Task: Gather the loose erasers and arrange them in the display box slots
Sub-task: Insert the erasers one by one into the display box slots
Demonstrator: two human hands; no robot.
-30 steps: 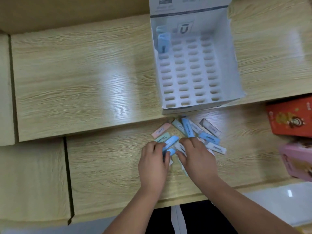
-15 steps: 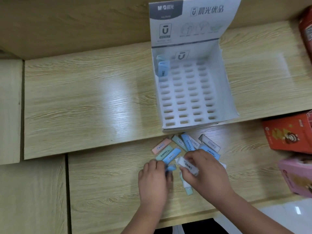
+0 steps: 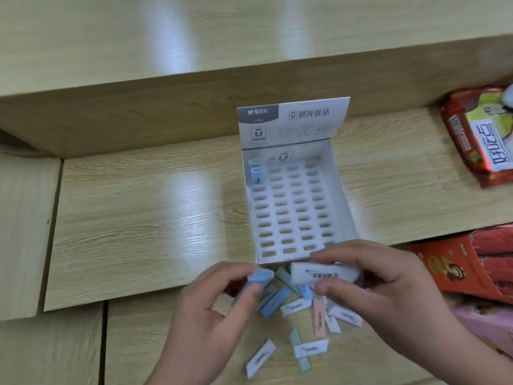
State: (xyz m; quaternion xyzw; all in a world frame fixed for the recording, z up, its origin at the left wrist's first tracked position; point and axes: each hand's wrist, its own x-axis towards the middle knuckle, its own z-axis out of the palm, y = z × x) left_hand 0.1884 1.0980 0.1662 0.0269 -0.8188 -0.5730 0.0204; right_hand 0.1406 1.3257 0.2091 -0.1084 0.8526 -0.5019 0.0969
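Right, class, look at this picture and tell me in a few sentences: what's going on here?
A person is sorting erasers at a wooden table. The left hand pinches a blue eraser and the right hand holds a white eraser, both just in front of the white display box. Only a couple of standing erasers, blue ones, sit in its far left corner; the other slots are empty. Loose erasers lie scattered on the table beneath the hands.

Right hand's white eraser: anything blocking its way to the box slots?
Nothing visible. The right hand holds the white eraser right at the low front wall of the box, and the slots beyond lie open. Only the far-left corner is taken, by blue erasers standing there.
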